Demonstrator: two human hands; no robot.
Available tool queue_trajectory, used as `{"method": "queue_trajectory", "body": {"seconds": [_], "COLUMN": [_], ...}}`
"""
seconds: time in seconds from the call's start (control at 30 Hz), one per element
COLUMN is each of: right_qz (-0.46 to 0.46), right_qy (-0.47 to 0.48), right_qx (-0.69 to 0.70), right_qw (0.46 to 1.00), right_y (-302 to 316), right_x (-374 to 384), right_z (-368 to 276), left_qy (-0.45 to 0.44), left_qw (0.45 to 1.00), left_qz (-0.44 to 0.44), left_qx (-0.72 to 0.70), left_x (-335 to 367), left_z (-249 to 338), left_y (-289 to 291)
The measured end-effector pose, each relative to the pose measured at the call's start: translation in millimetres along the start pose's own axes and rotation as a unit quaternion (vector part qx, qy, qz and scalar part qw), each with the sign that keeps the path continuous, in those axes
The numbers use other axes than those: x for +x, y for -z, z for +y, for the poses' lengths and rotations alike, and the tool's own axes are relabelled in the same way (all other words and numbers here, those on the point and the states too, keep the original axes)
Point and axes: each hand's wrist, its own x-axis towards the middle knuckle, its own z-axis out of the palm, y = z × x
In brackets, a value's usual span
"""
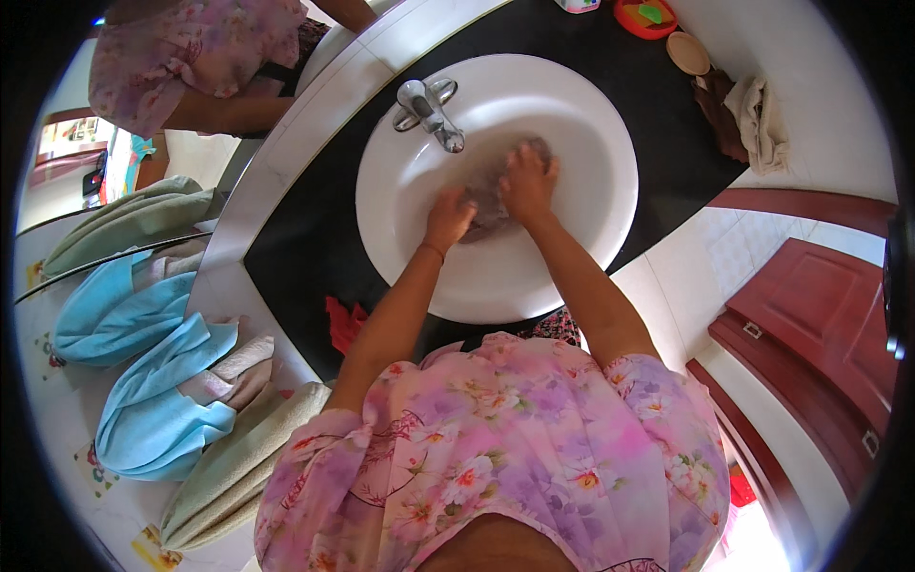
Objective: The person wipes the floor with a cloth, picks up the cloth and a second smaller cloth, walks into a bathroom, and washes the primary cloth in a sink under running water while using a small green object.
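Note:
A wet, greyish-mauve cloth [489,208] lies bunched in the bowl of the white oval sink [610,172]. My left hand [450,219] is at the cloth's left side, its fingers curled onto it. Higher up and to the right, my right hand [527,183] grips the cloth, and a bit of fabric shows past its fingertips. The chrome faucet [431,114] stands at the sink's upper left, with its spout over the bowl. Slight blur on my fingers and the cloth hides the exact folds.
Around the sink runs a black countertop [315,214], with a red cloth [345,324] at its near left. A red soap dish [645,17], a beige oval lid [688,53] and folded cloths [760,124] sit at the far right. Blue towels [162,410] hang left, beside a mirror [124,181].

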Motion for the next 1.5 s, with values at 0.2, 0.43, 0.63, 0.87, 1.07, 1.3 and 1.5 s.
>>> {"method": "queue_trajectory", "body": {"seconds": [0.2,0.43,0.63,0.87,1.07,1.3,1.5], "right_qz": [0.15,-0.092,-0.058,0.094,0.172,0.146,0.068], "right_qy": [-0.132,-0.102,0.06,-0.025,-0.064,0.057,-0.129], "right_qx": [0.119,0.536,0.565,0.382,0.408,0.405,0.313], "right_qw": [0.973,0.833,0.821,0.919,0.894,0.901,0.939], "right_y": [-9.9,6.2,82.7,65.2,61.6,68.8,45.9], "right_x": [3.3,-11.3,-84.3,-58.5,-48.1,-96.1,-29.3], "right_z": [-0.6,-59.9,-102.5,-83.7,-60.6,-101.6,-23.9], "left_qy": [0.313,0.243,0.074,-0.103,-0.08,-0.189,0.09], "left_qw": [0.726,0.545,0.447,0.343,0.8,0.911,0.618], "left_qz": [0.027,-0.098,-0.254,-0.379,-0.13,-0.132,-0.119], "left_qx": [-0.612,-0.797,-0.854,-0.853,-0.58,-0.342,-0.772], "left_x": [-49.7,-41.7,-34.6,-19.2,-27.2,-32.3,-47.2], "left_z": [54.1,48.5,30.2,28.3,69.2,47.5,64.1], "left_y": [-0.2,14.1,18.0,0.9,15.2,18.4,6.3]}}
